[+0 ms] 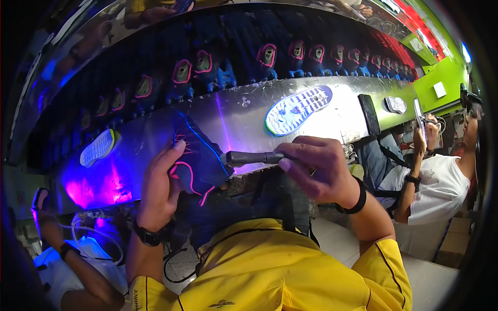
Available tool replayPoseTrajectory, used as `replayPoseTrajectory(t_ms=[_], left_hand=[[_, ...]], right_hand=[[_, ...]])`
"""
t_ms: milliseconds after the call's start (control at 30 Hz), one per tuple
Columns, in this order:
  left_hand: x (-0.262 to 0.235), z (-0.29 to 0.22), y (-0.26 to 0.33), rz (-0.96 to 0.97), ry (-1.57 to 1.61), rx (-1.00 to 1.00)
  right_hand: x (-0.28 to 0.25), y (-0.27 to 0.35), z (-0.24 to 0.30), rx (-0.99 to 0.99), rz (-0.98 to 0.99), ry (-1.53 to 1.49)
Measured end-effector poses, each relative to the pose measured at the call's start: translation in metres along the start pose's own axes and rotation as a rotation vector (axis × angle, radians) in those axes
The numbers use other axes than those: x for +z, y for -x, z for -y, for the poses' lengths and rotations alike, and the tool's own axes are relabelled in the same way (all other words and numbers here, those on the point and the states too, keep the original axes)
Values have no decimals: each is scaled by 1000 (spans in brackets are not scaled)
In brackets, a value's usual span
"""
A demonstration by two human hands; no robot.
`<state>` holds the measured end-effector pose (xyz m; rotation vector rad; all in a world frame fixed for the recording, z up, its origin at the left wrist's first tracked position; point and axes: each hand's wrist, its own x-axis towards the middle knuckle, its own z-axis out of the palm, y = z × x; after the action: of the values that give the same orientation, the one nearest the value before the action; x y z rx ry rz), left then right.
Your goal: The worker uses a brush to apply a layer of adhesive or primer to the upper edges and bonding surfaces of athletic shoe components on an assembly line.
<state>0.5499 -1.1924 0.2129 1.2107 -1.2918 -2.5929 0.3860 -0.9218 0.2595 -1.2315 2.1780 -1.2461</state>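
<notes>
My left hand (160,186) grips a dark shoe upper (199,153) with pink trim and a thin blue line along its edge. In my right hand (324,168) is a brush (251,157) with a dark handle, pinched between thumb and fingers. The brush tip meets the right edge of the shoe upper, or is very close to it. On the metal bench (244,119), beyond my right hand, lies a white and blue shoe sole (298,111) with its patterned face up. Another pale sole (98,147) with a yellow-green edge rests to the left, under purple light.
Behind the bench runs a row of dark shoes (181,71) with pink collars. Farther right lie a black bar (369,114) and a small pale sole (395,104). Co-workers in white shirts (433,179) sit at both sides, one holding a sole (419,115).
</notes>
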Motion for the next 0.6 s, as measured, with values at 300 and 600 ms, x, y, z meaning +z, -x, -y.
replayPoseTrajectory(t_ms=[300,600], left_hand=[[6,-7,21,180,37,-107],[-7,8,28,119,66,-260]], right_hand=[[-5,-27,-4,-276,-87,128],[-2,-38,-6,-327,-90,104]])
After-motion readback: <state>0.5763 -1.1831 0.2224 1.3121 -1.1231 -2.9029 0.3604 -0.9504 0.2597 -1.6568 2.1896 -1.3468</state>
